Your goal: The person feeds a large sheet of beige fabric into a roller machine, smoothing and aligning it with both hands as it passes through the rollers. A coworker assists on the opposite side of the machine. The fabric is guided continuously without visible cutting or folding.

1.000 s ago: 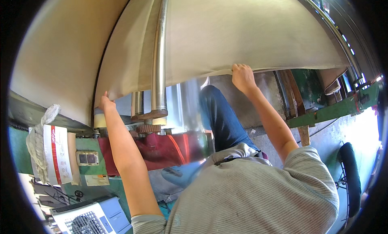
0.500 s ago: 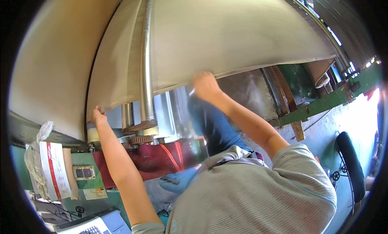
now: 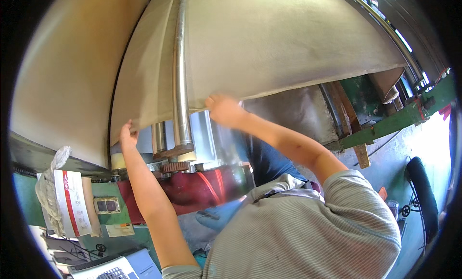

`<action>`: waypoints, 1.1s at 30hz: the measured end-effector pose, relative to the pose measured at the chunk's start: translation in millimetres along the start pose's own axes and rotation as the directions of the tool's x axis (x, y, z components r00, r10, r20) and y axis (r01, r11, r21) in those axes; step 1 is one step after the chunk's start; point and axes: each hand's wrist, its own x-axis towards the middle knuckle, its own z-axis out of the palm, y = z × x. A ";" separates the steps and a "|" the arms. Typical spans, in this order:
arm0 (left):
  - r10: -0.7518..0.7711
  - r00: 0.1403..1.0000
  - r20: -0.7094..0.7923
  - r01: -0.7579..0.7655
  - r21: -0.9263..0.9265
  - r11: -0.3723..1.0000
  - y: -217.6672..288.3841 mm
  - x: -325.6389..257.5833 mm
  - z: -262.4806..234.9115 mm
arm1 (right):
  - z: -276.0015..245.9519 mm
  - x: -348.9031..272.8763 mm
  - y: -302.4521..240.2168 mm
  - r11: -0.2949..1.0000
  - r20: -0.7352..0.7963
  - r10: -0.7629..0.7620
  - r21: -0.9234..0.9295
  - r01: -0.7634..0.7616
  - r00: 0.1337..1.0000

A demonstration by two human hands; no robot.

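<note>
A broad beige fabric sheet [image 3: 288, 43] hangs over the machine in front of me, its lower edge running across the view. My left hand [image 3: 128, 136] is closed on that edge near its left corner, thumb raised against the cloth. Farther right, my right hand [image 3: 225, 109] is closed at the same edge, knuckles up and slightly blurred. Between my hands a steel roller [image 3: 180, 81] stands out in front of the sheet, its lower end beside the edge. The fingers behind the cloth are hidden.
A brown gear [image 3: 174, 167] sits below the roller's end, above a dark red cloth [image 3: 187, 190]. At lower left are a red-and-white box [image 3: 72, 202] and a twisted pale rope [image 3: 50, 197]. A green machine beam [image 3: 385, 132] with a wooden slat [image 3: 361, 156] lies at right.
My right hand has moved left along the sheet's edge, closer to the roller. My left hand stays at the left corner. The whole view has shifted slightly.
</note>
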 end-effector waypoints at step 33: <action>0.063 0.965 -0.256 -0.095 -0.115 0.989 1.8 -11.4 -17.2 | -4.7 -48.3 43.4 0.962 -0.056 0.237 -0.123 -0.242 0.970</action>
